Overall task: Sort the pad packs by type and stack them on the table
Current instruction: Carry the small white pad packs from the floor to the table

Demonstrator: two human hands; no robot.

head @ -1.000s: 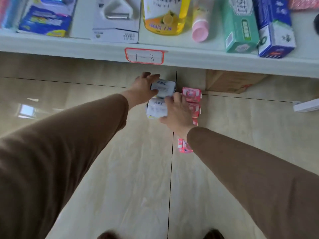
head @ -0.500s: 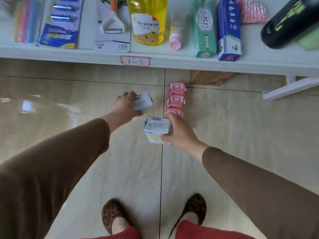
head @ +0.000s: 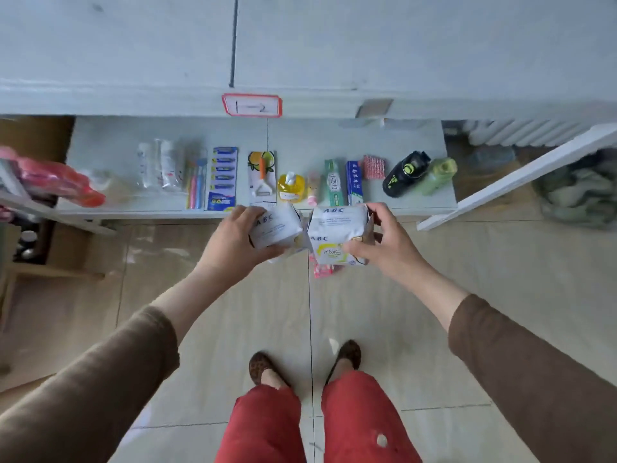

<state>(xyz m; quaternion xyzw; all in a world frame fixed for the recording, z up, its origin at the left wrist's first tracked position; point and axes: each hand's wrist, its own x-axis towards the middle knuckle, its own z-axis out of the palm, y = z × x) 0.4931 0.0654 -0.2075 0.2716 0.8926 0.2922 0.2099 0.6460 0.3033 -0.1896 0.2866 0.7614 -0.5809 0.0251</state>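
Observation:
My left hand (head: 230,245) grips a white ABC pad pack (head: 275,227) in the air over the tiled floor. My right hand (head: 384,243) holds white ABC pad packs (head: 337,233), two stacked as far as I can tell, the lower one printed KMS. The two loads touch side by side at chest height in front of the lower shelf. Below them, pink pad packs (head: 322,270) lie on the floor, mostly hidden by the white packs.
A low white shelf (head: 334,135) holds toothbrushes, a peeler card, a yellow bottle (head: 291,187), toothpaste boxes and a black bottle (head: 405,173). An upper shelf (head: 133,61) labelled 1-2 spans the top. Cardboard boxes (head: 63,248) stand left. My feet (head: 303,364) are below.
I have stood up from the floor: both hands rose with the white packs and came together, and the view now takes in the upper shelf. The pink packs stayed on the floor.

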